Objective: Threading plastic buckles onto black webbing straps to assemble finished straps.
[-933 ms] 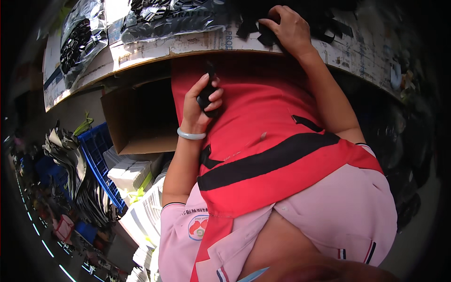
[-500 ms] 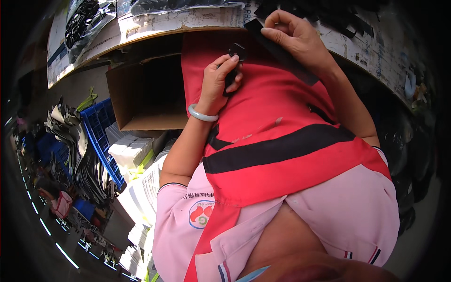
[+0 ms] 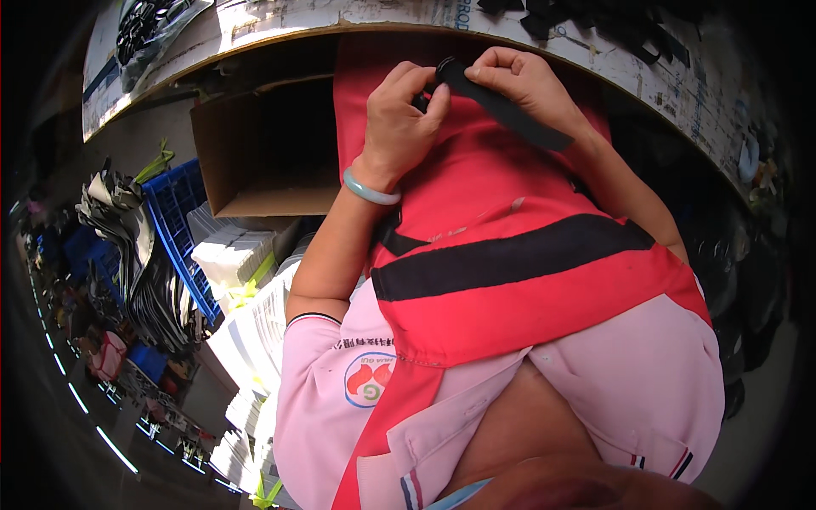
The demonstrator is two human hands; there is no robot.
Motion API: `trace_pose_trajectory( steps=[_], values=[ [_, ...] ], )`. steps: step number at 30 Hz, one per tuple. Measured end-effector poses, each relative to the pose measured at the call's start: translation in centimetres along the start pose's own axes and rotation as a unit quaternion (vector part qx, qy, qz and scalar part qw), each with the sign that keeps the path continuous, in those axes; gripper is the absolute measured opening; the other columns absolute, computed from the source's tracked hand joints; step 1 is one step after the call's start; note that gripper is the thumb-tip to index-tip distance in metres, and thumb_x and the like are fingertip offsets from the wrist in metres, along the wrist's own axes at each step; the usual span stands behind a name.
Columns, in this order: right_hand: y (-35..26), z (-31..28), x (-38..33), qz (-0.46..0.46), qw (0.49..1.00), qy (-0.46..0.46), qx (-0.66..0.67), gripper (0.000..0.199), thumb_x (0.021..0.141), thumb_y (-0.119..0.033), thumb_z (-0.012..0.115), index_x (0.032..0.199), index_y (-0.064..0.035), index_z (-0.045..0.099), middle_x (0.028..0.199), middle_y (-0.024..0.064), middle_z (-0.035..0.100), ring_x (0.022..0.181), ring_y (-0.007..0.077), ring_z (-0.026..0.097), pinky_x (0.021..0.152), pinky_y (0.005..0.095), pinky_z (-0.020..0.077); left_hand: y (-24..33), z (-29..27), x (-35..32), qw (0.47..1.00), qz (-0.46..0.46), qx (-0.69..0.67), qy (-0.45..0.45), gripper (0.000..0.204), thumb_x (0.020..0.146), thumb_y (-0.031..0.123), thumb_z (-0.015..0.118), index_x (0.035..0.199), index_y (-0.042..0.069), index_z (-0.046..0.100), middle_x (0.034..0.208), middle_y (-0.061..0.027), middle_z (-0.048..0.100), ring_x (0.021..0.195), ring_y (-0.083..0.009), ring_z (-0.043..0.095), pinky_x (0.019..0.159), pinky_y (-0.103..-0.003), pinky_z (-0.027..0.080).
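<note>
Strap: flat black fabric strap (image 3: 510,108), long and narrow, held in front of the person's red apron (image 3: 510,255), just below the edge of the worktable (image 3: 357,21).
Small part: a dark little piece (image 3: 422,100) sits at the strap's upper end, between the two hands; too small to tell its kind.
Right hand (image 3: 527,85): thumb and forefinger pinched narrow on the strap's upper end, the rest of the strap trailing down past the wrist.
Left hand (image 3: 404,119): fingertips curled tight onto the dark piece, touching the strap end; a pale green bangle (image 3: 371,189) sits on the wrist.
Step in hand: by the look of it, the strap end is being fed into or fixed to the small piece.
Next move calls for: I'd judge a steady pinch on both sides, with the end kept flat and lined up.
Beyond the strap: loose black pieces (image 3: 612,21) on the worktable above; an open brown cardboard box (image 3: 255,161) and a blue plastic crate (image 3: 174,229) off to the left hand's side.
</note>
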State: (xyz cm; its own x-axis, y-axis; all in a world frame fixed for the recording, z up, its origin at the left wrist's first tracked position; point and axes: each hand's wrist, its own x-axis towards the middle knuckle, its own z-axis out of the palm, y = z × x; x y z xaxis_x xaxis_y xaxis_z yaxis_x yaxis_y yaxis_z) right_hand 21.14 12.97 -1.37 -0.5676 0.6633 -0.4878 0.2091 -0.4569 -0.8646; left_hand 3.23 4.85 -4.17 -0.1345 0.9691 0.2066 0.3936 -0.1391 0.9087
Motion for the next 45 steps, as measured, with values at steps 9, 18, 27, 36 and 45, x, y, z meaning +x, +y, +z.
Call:
trace_pose_trajectory(
  steps=[9, 18, 27, 36, 45],
  values=[
    [0.3, 0.5, 0.1, -0.009, 0.998, -0.005, 0.067, 0.021, 0.091, -0.024, 0.066, 0.095, -0.0030, 0.063, 0.072, 0.0004, 0.063, 0.056, 0.0049, 0.057, 0.049, 0.0183, 0.0444, -0.5, -0.4, -0.1, 1.000, 0.004, 0.016, -0.020, 0.013, 0.080, 0.001, 0.068, 0.092, -0.001, 0.066, 0.077, -0.0068, 0.060, 0.062, -0.0138, 0.054, 0.056, -0.025, 0.042],
    [1.8, 0.4, 1.0, -0.051, 0.997, 0.007, 0.051, 0.028, 0.091, -0.021, 0.067, 0.110, -0.0029, 0.057, 0.072, -0.0001, 0.062, 0.058, 0.0044, 0.057, 0.050, 0.0173, 0.0436, -0.9, 0.2, -0.3, 0.999, 0.011, -0.014, 0.029, 0.014, 0.079, -0.002, 0.070, 0.092, -0.001, 0.066, 0.079, -0.0096, 0.060, 0.067, -0.0164, 0.058, 0.061, -0.023, 0.045],
    [1.5, 0.2, 1.2, 0.070, 0.990, -0.070, 0.105, 0.023, 0.092, -0.025, 0.066, 0.104, -0.0059, 0.064, 0.080, -0.0014, 0.064, 0.063, 0.0017, 0.055, 0.053, 0.0153, 0.0412, -0.8, -0.6, -0.9, 0.999, -0.005, -0.033, -0.014, 0.013, 0.080, 0.000, 0.072, 0.093, 0.000, 0.068, 0.074, -0.0031, 0.056, 0.066, -0.0114, 0.055, 0.057, -0.023, 0.043],
    [0.9, 1.6, 0.0, -0.339, 0.938, 0.029, -0.060, 0.012, 0.086, -0.006, 0.069, 0.097, -0.0025, 0.066, 0.102, 0.0013, 0.055, 0.077, 0.0052, 0.054, 0.066, 0.0184, 0.0446, -0.2, -0.7, 0.2, 0.827, -0.384, -0.411, -0.018, 0.022, 0.090, 0.017, 0.066, 0.103, 0.000, 0.068, 0.072, -0.0008, 0.061, 0.054, -0.0064, 0.053, 0.043, -0.017, 0.035],
    [-0.6, 0.4, -0.8, -0.013, 0.986, -0.047, -0.162, 0.024, 0.089, -0.023, 0.065, 0.077, -0.0034, 0.062, 0.066, -0.0036, 0.055, 0.061, 0.0029, 0.046, 0.055, 0.0203, 0.0368, 0.0, 0.1, -0.4, 0.919, -0.235, -0.311, 0.051, 0.017, 0.089, 0.009, 0.068, 0.102, 0.000, 0.070, 0.071, 0.0009, 0.060, 0.055, -0.0033, 0.048, 0.046, -0.017, 0.033]
  ],
)
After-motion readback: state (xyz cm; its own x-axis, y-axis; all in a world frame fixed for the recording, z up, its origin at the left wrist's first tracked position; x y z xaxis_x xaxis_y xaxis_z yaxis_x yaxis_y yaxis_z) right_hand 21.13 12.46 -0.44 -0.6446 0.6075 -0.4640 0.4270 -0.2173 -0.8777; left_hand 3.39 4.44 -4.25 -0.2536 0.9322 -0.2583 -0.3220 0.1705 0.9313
